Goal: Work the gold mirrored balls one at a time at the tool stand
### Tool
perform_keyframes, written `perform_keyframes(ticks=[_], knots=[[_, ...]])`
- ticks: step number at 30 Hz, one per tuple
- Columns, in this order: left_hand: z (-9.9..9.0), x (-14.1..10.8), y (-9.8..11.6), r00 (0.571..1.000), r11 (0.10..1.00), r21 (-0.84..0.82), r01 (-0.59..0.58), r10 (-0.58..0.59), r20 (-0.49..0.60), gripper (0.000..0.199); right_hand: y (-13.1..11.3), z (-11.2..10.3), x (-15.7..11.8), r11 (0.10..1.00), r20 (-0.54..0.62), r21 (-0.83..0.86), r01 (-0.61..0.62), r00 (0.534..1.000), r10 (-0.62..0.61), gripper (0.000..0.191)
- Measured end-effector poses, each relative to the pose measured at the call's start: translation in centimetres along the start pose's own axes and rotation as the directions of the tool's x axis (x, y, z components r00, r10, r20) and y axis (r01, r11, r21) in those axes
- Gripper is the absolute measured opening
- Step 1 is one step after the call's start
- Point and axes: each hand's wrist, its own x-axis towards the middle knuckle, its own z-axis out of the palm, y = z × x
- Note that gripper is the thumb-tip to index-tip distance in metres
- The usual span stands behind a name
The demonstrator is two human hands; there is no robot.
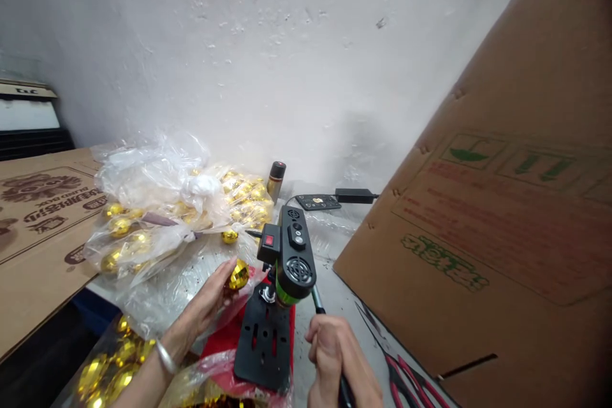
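Note:
A small gold mirrored ball (238, 275) is held in the fingers of my left hand (217, 296), just left of a black machine (296, 255) with round vents and a red switch. My right hand (337, 360) is wrapped round the black grip of a lever (345, 390) whose metal rod runs up towards the machine. The machine stands by a black slotted base plate (262, 347) on red material (222, 341). More gold balls (108, 363) lie in clear plastic at the lower left.
Clear bags of gold balls (138, 248) lie at the left, beside a flat carton (43, 223). A dark-capped bottle (276, 182) and a black controller (318, 202) are near the wall. A large carton (502, 204) leans at the right, with red-handled scissors (406, 379) by its base.

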Motion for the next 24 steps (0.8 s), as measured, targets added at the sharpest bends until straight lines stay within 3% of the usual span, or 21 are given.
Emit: perform_keyframes(ticks=[4,8,11,14,18,24], knots=[[0.9,-4.6,-1.5,0.983,0.92,-0.358,0.161,-0.118,0.139,0.07,0.8,-0.6,1.3,0.983,0.112,0.03,0.179,0.977,-0.181,0.029],[1.3,-6.5,-3.0,0.964,0.879,-0.422,0.223,-0.134,0.23,0.074,0.9,-0.9,2.0,0.978,0.138,0.005,0.211,0.968,-0.209,0.03],[1.5,-6.5,-4.1,0.986,0.963,-0.252,0.099,-0.061,0.157,0.073,0.7,-0.9,1.9,0.973,0.141,-0.006,0.232,0.963,-0.229,0.029],[1.8,-6.1,-4.6,0.997,0.998,0.041,-0.049,0.047,0.057,0.07,0.6,-1.0,1.8,0.971,0.147,-0.013,0.239,0.961,-0.235,0.028],[2.6,-5.7,-4.3,0.985,0.92,0.357,-0.162,0.129,0.115,0.054,0.5,-1.1,1.8,0.971,0.154,-0.021,0.236,0.961,-0.23,0.027],[3.4,-5.1,-3.0,0.944,0.793,0.515,-0.325,0.241,0.224,0.054,0.5,-1.2,1.7,0.964,0.163,-0.022,0.264,0.952,-0.258,0.026]])
